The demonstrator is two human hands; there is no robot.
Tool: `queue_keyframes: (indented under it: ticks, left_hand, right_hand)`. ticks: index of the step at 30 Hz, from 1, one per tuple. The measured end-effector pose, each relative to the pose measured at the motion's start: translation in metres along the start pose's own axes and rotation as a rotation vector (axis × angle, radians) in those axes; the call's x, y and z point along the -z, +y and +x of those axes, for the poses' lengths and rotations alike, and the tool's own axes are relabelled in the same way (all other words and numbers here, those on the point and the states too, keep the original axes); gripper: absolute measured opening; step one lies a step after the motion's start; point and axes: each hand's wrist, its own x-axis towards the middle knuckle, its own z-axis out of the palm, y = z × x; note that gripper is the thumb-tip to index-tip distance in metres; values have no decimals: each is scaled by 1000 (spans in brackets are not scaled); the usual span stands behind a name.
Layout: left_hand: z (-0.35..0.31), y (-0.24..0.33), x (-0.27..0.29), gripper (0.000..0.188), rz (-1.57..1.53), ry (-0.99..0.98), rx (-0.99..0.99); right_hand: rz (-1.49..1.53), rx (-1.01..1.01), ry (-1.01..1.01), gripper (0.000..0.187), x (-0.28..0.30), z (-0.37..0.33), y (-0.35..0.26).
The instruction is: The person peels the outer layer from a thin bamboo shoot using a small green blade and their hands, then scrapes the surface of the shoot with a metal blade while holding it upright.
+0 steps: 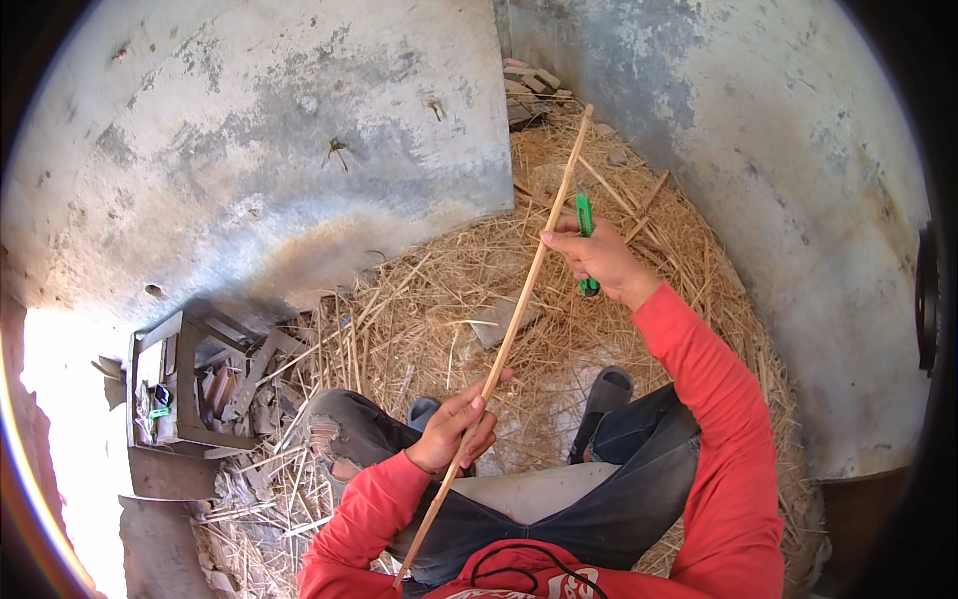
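head view: left grip point(456, 429) clamps the stick point(519, 309), lower centre; right grip point(606, 262) clamps the green cutter point(585, 215), upper centre; trimming seems in hand, calling for steadiness.

A long wooden stick point(519, 307), spanning from the left hand point(454, 431) to the right hand point(597, 258) and beyond, slants forward and bars a straight sideways pass. Left of it, open air lies over the straw point(399, 290) toward a gray wall point(399, 130) and a wooden frame point(187, 374). Bent legs point(649, 469) hem in the near side; a green cutter point(585, 213) juts from the right hand.
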Motion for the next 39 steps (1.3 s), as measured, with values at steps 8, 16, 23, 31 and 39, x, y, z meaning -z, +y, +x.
queue_keyframes:
  ticks: [8,16,23,31,39]
  left_hand:
    - [-4,1,-1,68,76,-72,-10]
    - [-16,13,8,71,109,-152,-23]
    - [-20,9,15,66,164,-176,-3]
    - [2,2,8,73,312,58,-144]
    - [17,12,3,60,1086,444,-465]
  right_hand:
    - [122,-46,90,15,11,-2,-4]
    - [391,15,460,16,69,25,4]
    - [330,80,449,20,72,20,-11]
    - [-185,18,-74,29,-17,-26,-15]
    - [-446,234,-272,27,-76,-47,14]
